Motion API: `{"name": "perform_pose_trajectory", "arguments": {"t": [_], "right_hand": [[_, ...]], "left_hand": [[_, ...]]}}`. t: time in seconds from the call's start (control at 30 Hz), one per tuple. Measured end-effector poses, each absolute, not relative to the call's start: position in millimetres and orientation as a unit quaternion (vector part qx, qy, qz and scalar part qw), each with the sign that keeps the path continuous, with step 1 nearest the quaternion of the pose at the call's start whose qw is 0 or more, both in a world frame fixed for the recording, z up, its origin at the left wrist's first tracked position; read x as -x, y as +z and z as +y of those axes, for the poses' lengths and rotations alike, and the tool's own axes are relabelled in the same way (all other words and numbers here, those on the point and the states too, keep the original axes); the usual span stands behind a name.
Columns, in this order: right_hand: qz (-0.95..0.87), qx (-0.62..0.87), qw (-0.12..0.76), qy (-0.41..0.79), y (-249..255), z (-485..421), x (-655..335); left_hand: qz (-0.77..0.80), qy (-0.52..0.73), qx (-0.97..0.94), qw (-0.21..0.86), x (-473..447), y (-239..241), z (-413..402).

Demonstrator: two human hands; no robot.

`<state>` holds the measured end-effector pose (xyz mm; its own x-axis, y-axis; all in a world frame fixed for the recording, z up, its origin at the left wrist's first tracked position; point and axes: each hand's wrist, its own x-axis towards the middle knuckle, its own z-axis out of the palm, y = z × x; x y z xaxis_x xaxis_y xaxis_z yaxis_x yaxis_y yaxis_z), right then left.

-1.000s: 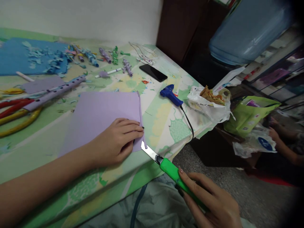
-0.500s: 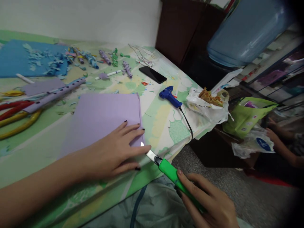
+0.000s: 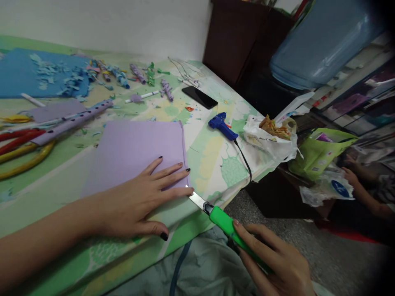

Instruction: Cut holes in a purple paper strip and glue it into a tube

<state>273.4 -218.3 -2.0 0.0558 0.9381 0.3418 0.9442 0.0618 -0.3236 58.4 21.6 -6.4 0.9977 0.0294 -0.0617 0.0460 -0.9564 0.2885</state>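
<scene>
A sheet of purple paper (image 3: 142, 144) lies on the table near its front edge, with a narrow fold along its right side. My left hand (image 3: 145, 197) rests flat on the sheet's lower right part, fingers spread, thumb out over the tablecloth. Gripped in my right hand (image 3: 274, 259) is a green utility knife (image 3: 224, 222) with its blade out. The blade tip meets the fold near the paper's lower right corner, right beside my left index fingertip. Part of the knife's handle is hidden by my fingers.
Red- and yellow-handled scissors (image 3: 27, 142) lie at left by a rolled purple tube (image 3: 77, 120). Behind are a blue sheet (image 3: 18, 78) with scraps, a black phone (image 3: 199, 97) and a blue glue gun (image 3: 222, 126). A food bag (image 3: 271, 144) sits right; another person's arm (image 3: 364, 191) shows beyond.
My left thumb has spread away from the fingers, and the hand has slid slightly left. The knife blade still touches the fold; its handle has shifted slightly right.
</scene>
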Motion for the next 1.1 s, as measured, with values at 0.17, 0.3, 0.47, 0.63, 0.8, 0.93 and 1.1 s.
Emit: {"name": "perform_pose_trajectory", "arguments": {"t": [0.17,0.3,0.47,0.63,0.8,0.93,1.1], "right_hand": [[-0.687,0.679,0.259,-0.006,-2.6,-215.9,-272.3],[-0.686,0.68,0.258,0.003,-1.2,-217.9,-273.0],[-0.687,0.679,0.257,-0.001,-1.6,-218.1,-275.4],[-0.689,0.676,0.26,-0.003,-3.1,-215.2,-273.9],[-0.691,0.676,0.256,0.001,-3.1,-217.4,-273.4],[-0.693,0.674,0.258,-0.013,-4.6,-217.4,-273.9],[-0.688,0.679,0.257,-0.014,-4.1,-215.6,-271.3]], "left_hand": [[0.026,-0.022,-0.986,0.164,-57.2,-8.6,22.1],[0.032,-0.029,-0.986,0.164,-56.2,-8.8,23.1],[0.026,-0.035,-0.987,0.156,-57.2,-8.6,23.5],[0.027,-0.022,-0.985,0.169,-56.8,-7.3,23.5],[0.023,-0.024,-0.985,0.171,-56.7,-7.2,24.2],[0.02,-0.023,-0.984,0.175,-56.9,-6.8,24.8],[0.02,-0.026,-0.984,0.178,-57.1,-5.8,24.6]]}}
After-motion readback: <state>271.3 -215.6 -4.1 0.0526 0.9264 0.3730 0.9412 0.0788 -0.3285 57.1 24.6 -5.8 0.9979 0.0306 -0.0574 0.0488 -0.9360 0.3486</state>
